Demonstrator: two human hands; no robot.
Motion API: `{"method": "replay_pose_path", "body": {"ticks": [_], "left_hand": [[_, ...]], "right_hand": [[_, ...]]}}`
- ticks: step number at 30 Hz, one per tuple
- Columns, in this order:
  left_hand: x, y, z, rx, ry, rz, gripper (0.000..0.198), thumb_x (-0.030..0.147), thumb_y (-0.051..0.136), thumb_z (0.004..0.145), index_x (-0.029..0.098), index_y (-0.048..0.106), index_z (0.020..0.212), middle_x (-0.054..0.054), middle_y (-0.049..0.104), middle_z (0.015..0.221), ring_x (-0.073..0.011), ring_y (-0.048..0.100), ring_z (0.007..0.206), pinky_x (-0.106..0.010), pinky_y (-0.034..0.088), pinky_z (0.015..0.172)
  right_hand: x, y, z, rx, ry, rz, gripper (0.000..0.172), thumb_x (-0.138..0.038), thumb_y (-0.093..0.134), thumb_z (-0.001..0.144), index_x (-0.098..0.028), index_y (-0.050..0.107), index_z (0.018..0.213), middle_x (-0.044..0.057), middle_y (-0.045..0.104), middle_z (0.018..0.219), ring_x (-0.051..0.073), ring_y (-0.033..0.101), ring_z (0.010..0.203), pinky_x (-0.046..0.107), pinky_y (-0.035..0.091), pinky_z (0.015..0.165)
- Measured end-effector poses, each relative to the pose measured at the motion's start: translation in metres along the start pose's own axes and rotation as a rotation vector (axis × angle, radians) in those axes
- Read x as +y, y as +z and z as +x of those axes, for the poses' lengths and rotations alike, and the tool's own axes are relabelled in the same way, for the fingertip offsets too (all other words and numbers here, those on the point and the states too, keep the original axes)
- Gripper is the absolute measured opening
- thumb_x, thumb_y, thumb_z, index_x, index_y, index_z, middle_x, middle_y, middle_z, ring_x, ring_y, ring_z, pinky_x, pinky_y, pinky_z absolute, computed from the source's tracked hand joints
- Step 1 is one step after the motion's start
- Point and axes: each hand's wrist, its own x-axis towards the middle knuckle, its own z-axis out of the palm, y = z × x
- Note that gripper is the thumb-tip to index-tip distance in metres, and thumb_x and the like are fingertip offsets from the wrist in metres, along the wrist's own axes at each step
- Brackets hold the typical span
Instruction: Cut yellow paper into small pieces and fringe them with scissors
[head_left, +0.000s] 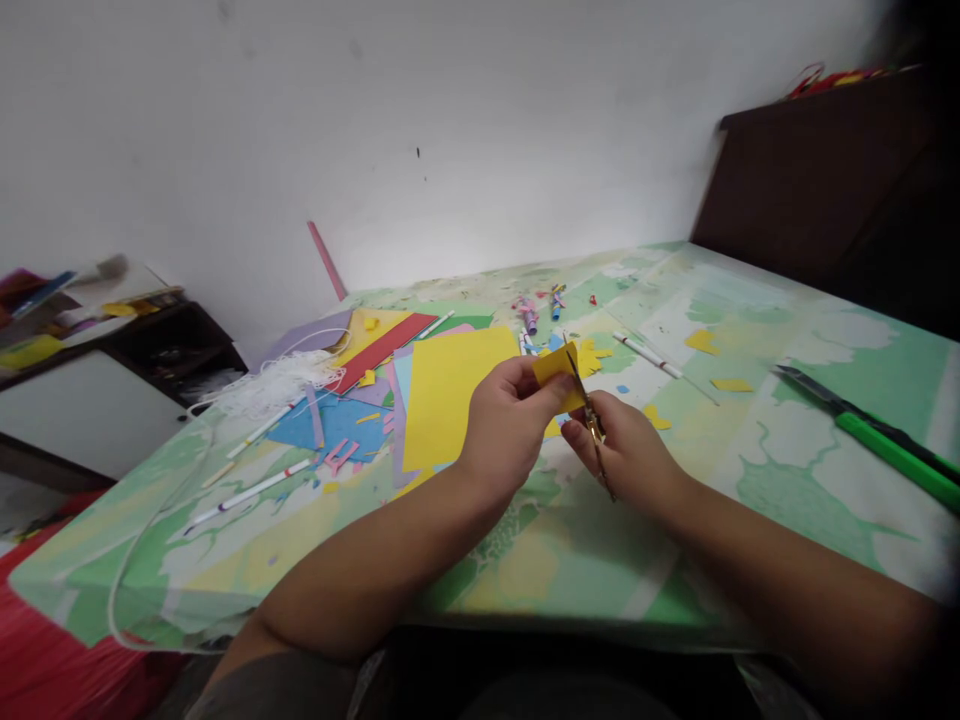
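My left hand [510, 420] pinches a small yellow paper piece [556, 372] above the table. My right hand [630, 450] is closed around small scissors [591, 420], whose blades reach up against the yellow piece. Both hands are held together over the middle of the green patterned table [750, 460]. A large yellow sheet [450, 400] lies just left of my left hand.
Coloured paper sheets and scraps [352, 410], white string [277, 385] and pens [247, 492] lie at the left. A white pen [649, 355] and yellow scraps [731, 384] lie at the right. A green utility knife [877, 440] rests at the far right. A dark cabinet [825, 190] stands behind.
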Motion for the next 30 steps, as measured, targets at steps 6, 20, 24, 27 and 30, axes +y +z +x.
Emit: {"method": "replay_pose_path", "body": {"ticks": [6,20,24,27,30], "left_hand": [[0.0014,-0.0007,-0.0006,0.012,0.021,0.038,0.011,0.023,0.065,0.067,0.017,0.062,0.076,0.001,0.065,0.072,-0.0109,0.060,0.067,-0.024,0.047,0.067],[0.0045,-0.0016,0.0005,-0.028,-0.044,-0.080,0.016,0.023,0.067,0.065,0.015,0.061,0.078,-0.001,0.062,0.075,-0.0121,0.058,0.069,-0.026,0.046,0.066],[0.0053,-0.0021,0.0005,-0.050,-0.038,-0.075,0.015,0.023,0.066,0.066,0.016,0.060,0.077,0.000,0.063,0.075,-0.0117,0.058,0.070,-0.025,0.046,0.067],[0.0064,-0.0028,0.0007,-0.051,-0.047,-0.077,0.015,0.024,0.067,0.065,0.016,0.059,0.075,0.001,0.062,0.072,-0.0105,0.057,0.067,-0.023,0.045,0.064],[0.0067,-0.0038,0.0015,-0.047,-0.042,-0.072,0.015,0.023,0.067,0.065,0.016,0.059,0.074,0.002,0.059,0.068,-0.0092,0.055,0.063,-0.022,0.043,0.061]], "right_hand": [[0.0000,0.0003,-0.0009,0.015,-0.002,-0.029,0.037,-0.059,0.037,0.075,-0.023,0.035,0.065,0.002,0.051,0.060,0.017,0.045,0.053,0.028,0.031,0.048],[-0.0002,0.0012,0.0006,0.061,0.013,-0.066,0.038,-0.058,0.038,0.075,-0.024,0.032,0.060,0.000,0.047,0.052,0.014,0.041,0.047,0.026,0.027,0.044],[-0.0006,0.0001,0.0007,0.066,0.014,-0.070,0.039,-0.059,0.037,0.074,-0.024,0.032,0.058,0.000,0.046,0.051,0.014,0.040,0.047,0.026,0.027,0.043],[0.0003,-0.0009,0.0008,0.068,0.012,-0.083,0.039,-0.059,0.037,0.074,-0.024,0.031,0.057,0.000,0.046,0.050,0.014,0.040,0.046,0.026,0.026,0.044],[0.0019,-0.0013,0.0012,0.069,0.001,-0.106,0.039,-0.058,0.038,0.075,-0.024,0.030,0.057,0.000,0.045,0.049,0.014,0.040,0.047,0.026,0.025,0.043]]}}
